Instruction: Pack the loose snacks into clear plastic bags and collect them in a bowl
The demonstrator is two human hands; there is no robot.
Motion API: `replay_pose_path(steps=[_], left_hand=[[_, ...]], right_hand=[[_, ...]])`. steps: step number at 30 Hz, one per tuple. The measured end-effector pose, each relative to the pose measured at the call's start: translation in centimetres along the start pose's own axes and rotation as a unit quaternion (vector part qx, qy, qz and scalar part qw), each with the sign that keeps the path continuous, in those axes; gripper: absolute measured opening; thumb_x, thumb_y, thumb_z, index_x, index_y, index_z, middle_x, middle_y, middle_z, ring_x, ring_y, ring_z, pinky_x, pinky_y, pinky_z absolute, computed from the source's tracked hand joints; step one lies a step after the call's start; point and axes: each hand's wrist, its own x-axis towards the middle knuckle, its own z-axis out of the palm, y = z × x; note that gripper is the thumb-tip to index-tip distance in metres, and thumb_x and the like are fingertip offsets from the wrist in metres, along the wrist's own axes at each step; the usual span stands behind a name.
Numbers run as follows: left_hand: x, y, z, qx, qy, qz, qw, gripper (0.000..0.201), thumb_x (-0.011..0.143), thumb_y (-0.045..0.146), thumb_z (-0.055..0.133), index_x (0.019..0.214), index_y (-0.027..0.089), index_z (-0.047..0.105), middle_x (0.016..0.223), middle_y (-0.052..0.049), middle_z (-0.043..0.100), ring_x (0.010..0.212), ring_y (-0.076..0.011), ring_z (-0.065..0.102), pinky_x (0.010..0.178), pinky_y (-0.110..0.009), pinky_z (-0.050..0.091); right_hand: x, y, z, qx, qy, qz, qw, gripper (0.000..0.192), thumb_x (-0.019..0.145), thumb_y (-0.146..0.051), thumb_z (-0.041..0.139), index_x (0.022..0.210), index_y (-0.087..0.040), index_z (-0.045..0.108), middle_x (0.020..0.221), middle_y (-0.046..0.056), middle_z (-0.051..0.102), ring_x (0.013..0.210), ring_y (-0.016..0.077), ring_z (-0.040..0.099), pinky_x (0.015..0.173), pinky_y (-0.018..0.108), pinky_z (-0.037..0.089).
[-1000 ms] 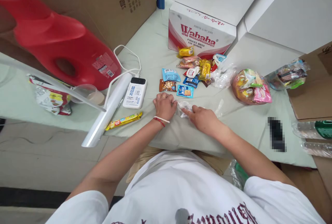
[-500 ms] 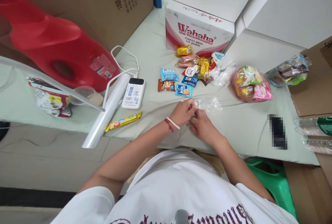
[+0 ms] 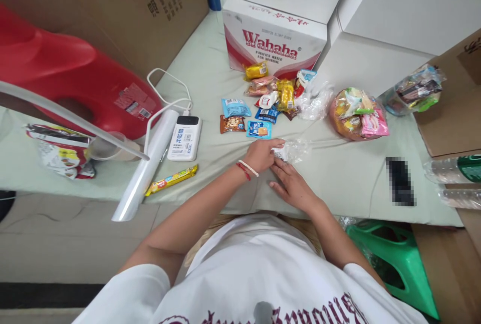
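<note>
My left hand pinches one end of a small clear plastic bag that lies on the pale green cloth. My right hand rests just below it, fingers spread, touching the bag's near edge. Just beyond my hands lies a pile of small snack packets: blue, brown, yellow and red ones.
A red jug, a white power bank with its cable, a white roll and a yellow snack bar lie to the left. A Wahaha carton stands behind, filled snack bags to the right, a green stool lower right.
My hands and the clear bag have shifted right and nearer to me across the cloth. The right hand has dropped slightly below the bag. The camera has tilted, showing the green stool.
</note>
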Motion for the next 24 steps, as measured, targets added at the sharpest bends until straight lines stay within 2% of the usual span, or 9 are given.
replay_pose_path(steps=[3, 7, 9, 12, 15, 18, 20, 22, 24], left_hand=[[0.0, 0.7, -0.4, 0.118, 0.013, 0.008, 0.993, 0.054, 0.09, 0.008, 0.052, 0.138, 0.029, 0.067, 0.132, -0.006, 0.073, 0.116, -0.0278, 0.069, 0.099, -0.041, 0.053], [0.4, 0.7, -1.2, 0.196, 0.098, 0.007, 0.976, 0.064, 0.088, 0.026, 0.071, 0.149, 0.03, 0.054, 0.154, -0.012, 0.054, 0.132, -0.0369, 0.053, 0.106, -0.05, 0.044], [1.2, -0.3, -1.3, 0.184, 0.082, -0.03, 0.979, 0.064, 0.08, 0.042, 0.081, 0.138, 0.022, 0.063, 0.149, -0.016, 0.055, 0.132, -0.0389, 0.049, 0.109, -0.051, 0.041], [2.4, -2.0, -0.9, 0.148, 0.034, -0.045, 0.987, 0.046, 0.081, 0.053, 0.078, 0.111, 0.018, 0.073, 0.131, -0.016, 0.064, 0.123, -0.0344, 0.054, 0.107, -0.047, 0.041], [2.8, -2.3, -0.4, 0.152, 0.032, -0.03, 0.987, 0.04, 0.081, 0.052, 0.076, 0.105, 0.02, 0.071, 0.119, -0.014, 0.067, 0.118, -0.0325, 0.057, 0.105, -0.044, 0.042], [2.4, -1.1, -0.7, 0.17, 0.005, -0.046, 0.984, 0.039, 0.081, 0.049, 0.075, 0.107, 0.021, 0.068, 0.115, -0.013, 0.069, 0.11, -0.0313, 0.063, 0.095, -0.04, 0.046], [2.0, 0.0, -1.2, 0.179, -0.026, -0.063, 0.981, 0.039, 0.082, 0.048, 0.072, 0.11, 0.021, 0.067, 0.11, -0.012, 0.072, 0.102, -0.0303, 0.067, 0.085, -0.037, 0.048], [1.6, 0.9, -1.7, 0.193, -0.047, -0.087, 0.976, 0.04, 0.082, 0.048, 0.071, 0.113, 0.022, 0.066, 0.106, -0.011, 0.074, 0.098, -0.0308, 0.069, 0.079, -0.035, 0.049], [1.2, 1.5, -1.9, 0.21, -0.047, -0.108, 0.971, 0.043, 0.082, 0.051, 0.07, 0.114, 0.022, 0.066, 0.106, -0.012, 0.076, 0.099, -0.0325, 0.071, 0.078, -0.036, 0.05]], right_hand=[[0.2, 0.2, -0.1, -0.004, 0.0, 0.005, 1.0, 0.055, 0.106, -0.036, 0.048, 0.157, -0.015, 0.046, 0.163, 0.021, 0.041, 0.148, 0.0317, 0.043, 0.12, 0.055, 0.039], [0.2, 0.5, 0.0, 0.003, 0.002, 0.011, 1.0, 0.051, 0.106, -0.038, 0.047, 0.153, -0.017, 0.051, 0.161, 0.019, 0.045, 0.144, 0.0312, 0.048, 0.119, 0.055, 0.04], [0.0, 0.5, 0.1, 0.011, 0.006, 0.01, 1.0, 0.049, 0.106, -0.039, 0.049, 0.149, -0.017, 0.056, 0.161, 0.019, 0.045, 0.145, 0.0317, 0.048, 0.12, 0.056, 0.038], [-0.1, 0.7, -0.7, 0.06, 0.023, 0.022, 0.998, 0.045, 0.105, -0.043, 0.049, 0.14, -0.019, 0.063, 0.154, 0.016, 0.055, 0.137, 0.0299, 0.055, 0.114, 0.049, 0.046], [0.8, 2.0, -2.7, 0.063, 0.141, 0.124, 0.98, 0.043, 0.106, -0.045, 0.043, 0.134, -0.021, 0.066, 0.129, 0.013, 0.07, 0.117, 0.0269, 0.065, 0.1, 0.042, 0.053], [2.8, 4.7, -5.0, -0.056, 0.235, 0.213, 0.947, 0.057, 0.094, -0.044, 0.065, 0.143, -0.017, 0.059, 0.136, 0.018, 0.064, 0.127, 0.0338, 0.055, 0.107, 0.047, 0.046], [4.0, 6.4, -6.1, -0.094, 0.171, 0.232, 0.953, 0.062, 0.082, -0.037, 0.077, 0.139, -0.015, 0.064, 0.132, 0.019, 0.065, 0.127, 0.0362, 0.054, 0.107, 0.047, 0.043], [4.8, 7.3, -6.5, -0.079, 0.094, 0.243, 0.962, 0.038, 0.083, -0.028, 0.072, 0.118, -0.016, 0.074, 0.109, 0.014, 0.072, 0.11, 0.0313, 0.061, 0.098, 0.039, 0.046], [4.8, 6.9, -6.4, -0.054, 0.09, 0.225, 0.969, 0.02, 0.088, -0.022, 0.063, 0.102, -0.018, 0.076, 0.093, 0.009, 0.07, 0.093, 0.0253, 0.063, 0.088, 0.033, 0.047]])
